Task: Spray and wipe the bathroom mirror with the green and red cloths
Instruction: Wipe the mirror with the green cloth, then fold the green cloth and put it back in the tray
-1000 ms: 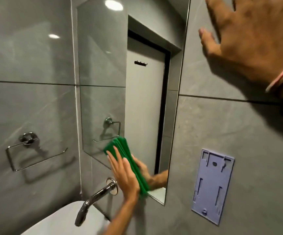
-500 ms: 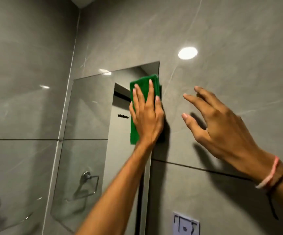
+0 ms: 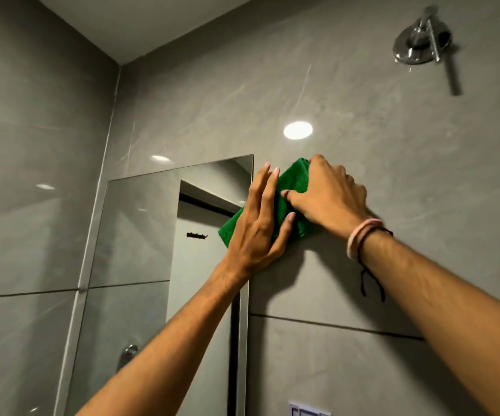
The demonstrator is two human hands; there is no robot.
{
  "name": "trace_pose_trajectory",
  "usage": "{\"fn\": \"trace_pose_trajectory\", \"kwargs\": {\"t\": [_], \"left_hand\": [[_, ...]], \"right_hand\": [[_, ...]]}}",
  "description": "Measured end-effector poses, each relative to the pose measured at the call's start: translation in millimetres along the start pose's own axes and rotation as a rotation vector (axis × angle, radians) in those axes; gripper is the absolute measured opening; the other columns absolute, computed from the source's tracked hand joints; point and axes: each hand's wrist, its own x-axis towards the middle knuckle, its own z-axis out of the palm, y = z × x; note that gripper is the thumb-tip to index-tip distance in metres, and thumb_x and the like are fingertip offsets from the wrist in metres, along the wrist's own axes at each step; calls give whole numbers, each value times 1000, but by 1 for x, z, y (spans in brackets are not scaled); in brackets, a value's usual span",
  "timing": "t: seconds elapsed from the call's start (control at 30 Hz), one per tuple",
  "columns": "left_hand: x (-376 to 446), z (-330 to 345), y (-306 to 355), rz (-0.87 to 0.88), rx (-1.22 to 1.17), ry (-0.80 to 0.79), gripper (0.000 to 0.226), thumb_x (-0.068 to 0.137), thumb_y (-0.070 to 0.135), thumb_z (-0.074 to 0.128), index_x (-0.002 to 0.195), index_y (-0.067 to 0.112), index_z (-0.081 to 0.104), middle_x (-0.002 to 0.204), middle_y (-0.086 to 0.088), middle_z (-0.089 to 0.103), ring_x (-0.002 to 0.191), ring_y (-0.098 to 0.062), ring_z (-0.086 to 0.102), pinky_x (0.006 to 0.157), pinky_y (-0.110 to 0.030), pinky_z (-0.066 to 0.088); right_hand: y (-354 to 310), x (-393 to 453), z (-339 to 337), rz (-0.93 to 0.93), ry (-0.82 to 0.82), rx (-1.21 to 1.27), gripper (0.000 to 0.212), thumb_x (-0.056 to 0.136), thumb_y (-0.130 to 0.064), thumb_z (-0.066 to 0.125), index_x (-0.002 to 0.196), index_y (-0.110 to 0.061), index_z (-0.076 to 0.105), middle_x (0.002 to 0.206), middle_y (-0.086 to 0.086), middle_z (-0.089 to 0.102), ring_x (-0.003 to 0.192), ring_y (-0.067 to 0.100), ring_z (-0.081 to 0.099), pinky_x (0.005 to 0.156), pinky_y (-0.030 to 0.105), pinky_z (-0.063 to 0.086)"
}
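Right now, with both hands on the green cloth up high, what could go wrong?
The green cloth lies mostly on the wall tile, past the mirror edge, so wiping may miss glass. The left hand crosses that edge and may smudge it. The right hand pinches the cloth, which may bunch up.

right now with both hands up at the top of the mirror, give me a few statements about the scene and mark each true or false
1. Both hands touch the green cloth. True: the left hand lies flat on it and the right hand has its fingers curled on it.
2. The cloth sits at the mirror's lower left corner. False: it is at the upper right corner of the mirror, partly over the grey wall tile.
3. The right wrist wears bands. True: a pink band and a dark cord.
4. A red cloth hangs on the mirror. False: no red cloth is in view.
5. A chrome fitting is mounted high on the wall. True.
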Motion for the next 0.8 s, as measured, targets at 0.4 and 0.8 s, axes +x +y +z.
{"fn": "trace_pose_trajectory", "kwargs": {"t": [0.4, 0.8], "left_hand": [[-80, -52, 103, -760, -868, -403, 27, 75, 13, 85, 97, 0, 74, 93, -24, 76, 85, -16, 72, 76, -31, 59], [-309, -40, 311, -1750, -1219, -547, 48, 54, 4, 92, 100, 4, 76, 104, -20, 79, 88, -29, 77, 71, -32, 63]], "right_hand": [[137, -140, -64, 41, 82, 588, 12, 90, -26, 76, 96, -16, 73, 88, 0, 78, 83, 15, 73, 82, 39, 62], [265, -427, -107, 946, -324, 702, 21, 81, -19, 72, 100, -11, 77, 106, 12, 82, 98, 24, 78, 86, 34, 63]]}}
